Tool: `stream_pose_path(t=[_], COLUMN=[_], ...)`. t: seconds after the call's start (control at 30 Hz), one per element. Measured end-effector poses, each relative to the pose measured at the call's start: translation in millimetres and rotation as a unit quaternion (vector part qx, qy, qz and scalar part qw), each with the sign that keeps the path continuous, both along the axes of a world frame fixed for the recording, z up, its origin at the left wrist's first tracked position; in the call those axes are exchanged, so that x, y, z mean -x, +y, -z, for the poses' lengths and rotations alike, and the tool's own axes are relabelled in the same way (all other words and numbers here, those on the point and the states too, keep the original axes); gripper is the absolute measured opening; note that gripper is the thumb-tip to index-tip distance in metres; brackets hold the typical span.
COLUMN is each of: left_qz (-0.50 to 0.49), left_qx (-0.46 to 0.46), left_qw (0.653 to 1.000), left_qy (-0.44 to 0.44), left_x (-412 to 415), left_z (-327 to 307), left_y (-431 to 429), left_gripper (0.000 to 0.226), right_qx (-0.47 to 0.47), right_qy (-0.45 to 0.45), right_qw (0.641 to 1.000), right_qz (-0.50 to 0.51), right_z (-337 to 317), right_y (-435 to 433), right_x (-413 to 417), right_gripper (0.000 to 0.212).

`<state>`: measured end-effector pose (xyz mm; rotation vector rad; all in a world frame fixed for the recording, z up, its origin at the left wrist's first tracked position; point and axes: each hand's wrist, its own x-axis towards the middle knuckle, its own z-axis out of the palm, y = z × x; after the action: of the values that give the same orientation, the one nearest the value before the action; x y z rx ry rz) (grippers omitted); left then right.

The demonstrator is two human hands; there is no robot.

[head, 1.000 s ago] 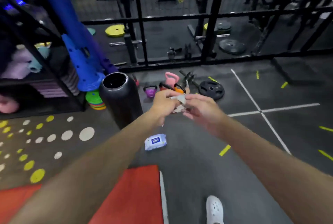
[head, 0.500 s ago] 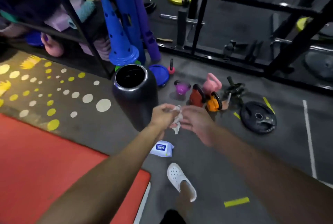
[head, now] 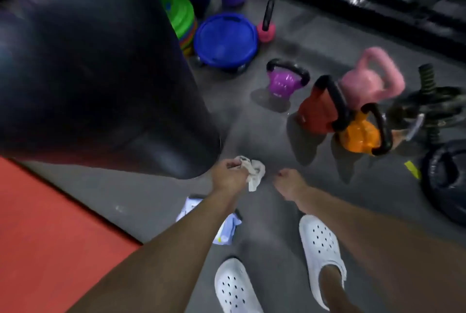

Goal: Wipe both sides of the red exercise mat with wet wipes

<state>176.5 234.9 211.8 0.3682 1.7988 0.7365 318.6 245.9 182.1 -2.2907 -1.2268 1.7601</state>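
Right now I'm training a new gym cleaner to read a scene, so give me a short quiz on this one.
1. True or false: the left hand grips a crumpled wipe.
2. Relative to the red mat, the wipes pack lies: A. on it; B. on the floor beside it; C. under it.
3. Fill in: the ___ hand holds nothing.
Key: 1 true; 2 B; 3 right hand.
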Motion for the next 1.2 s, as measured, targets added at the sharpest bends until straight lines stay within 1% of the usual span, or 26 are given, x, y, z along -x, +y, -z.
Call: stream_pose_path(t=[0.03, 0.1, 0.13, 0.2, 0.27, 0.37, 0.43, 0.5, 0.57, 0.63, 0.7, 0.8, 0.87, 0.9, 0.97, 1.0, 1.03, 1.13, 1.2], left_qz=[0.008, 0.025, 0.028, 0.032, 0.04, 0.058, 0.045, 0.011, -0.038, -0.073, -0.093, -0.12, -0.121, -0.121, -0.111, -0.102, -0.101, -0.073, -0.077], left_qx=[0.004, 0.023, 0.031, 0.043, 0.058, 0.09, 0.108, 0.119, 0.106, 0.072, 0.042, -0.025, -0.073, -0.097, -0.148, -0.18, -0.215, -0.316, -0.381], left_qw=[1.0, 0.999, 0.998, 0.997, 0.997, 0.994, 0.993, 0.992, 0.992, 0.991, 0.99, 0.989, 0.987, 0.985, 0.98, 0.975, 0.968, 0.946, 0.919], left_qy=[0.015, 0.036, 0.036, 0.049, 0.044, 0.008, -0.031, -0.045, -0.059, -0.086, -0.098, -0.085, -0.076, -0.075, -0.079, -0.08, -0.076, 0.012, 0.068], left_x=[-3, -6, -7, -6, -6, -9, -10, -10, -9, -9, -8, 0, 6, 12, 25, 30, 39, 65, 86], left_z=[35, 101, 127, 172, 206, 234, 235, 222, 189, 135, 67, -48, -119, -155, -228, -261, -293, -368, -410], left_y=[4, 11, 14, 18, 20, 18, 15, 14, 14, 19, 25, 39, 48, 54, 64, 67, 70, 71, 67], left_gripper=[0.027, 0.023, 0.023, 0.023, 0.026, 0.02, 0.02, 0.022, 0.02, 0.013, 0.013, 0.015, 0.025, 0.027, 0.013, 0.012, 0.016, 0.015, 0.018], right_qx=[0.005, 0.017, 0.019, 0.029, 0.042, 0.075, 0.084, 0.087, 0.047, -0.004, -0.048, -0.103, -0.125, -0.132, -0.162, -0.186, -0.215, -0.317, -0.367], right_qy=[-0.002, 0.015, 0.022, 0.04, 0.058, 0.042, 0.056, 0.079, 0.106, 0.13, 0.16, 0.213, 0.25, 0.273, 0.288, 0.286, 0.281, 0.276, 0.314], right_qw=[1.0, 0.999, 0.998, 0.997, 0.996, 0.996, 0.995, 0.992, 0.989, 0.984, 0.975, 0.958, 0.949, 0.946, 0.942, 0.94, 0.935, 0.906, 0.873], right_qz=[-0.02, -0.047, -0.055, -0.06, -0.048, -0.029, 0.0, 0.048, 0.089, 0.121, 0.147, 0.164, 0.143, 0.116, 0.053, 0.026, 0.006, -0.043, -0.066], right_z=[36, 101, 129, 172, 205, 236, 243, 233, 198, 142, 73, -44, -120, -159, -230, -260, -292, -374, -420], right_y=[6, 19, 26, 37, 43, 42, 39, 36, 35, 39, 45, 60, 69, 75, 85, 90, 94, 102, 103], right_x=[1, 5, 6, 15, 24, 28, 28, 24, 19, 18, 20, 33, 42, 47, 61, 68, 77, 112, 140], right_gripper=[0.021, 0.016, 0.016, 0.028, 0.032, 0.041, 0.046, 0.039, 0.027, 0.017, 0.015, 0.018, 0.038, 0.043, 0.035, 0.029, 0.026, 0.024, 0.026])
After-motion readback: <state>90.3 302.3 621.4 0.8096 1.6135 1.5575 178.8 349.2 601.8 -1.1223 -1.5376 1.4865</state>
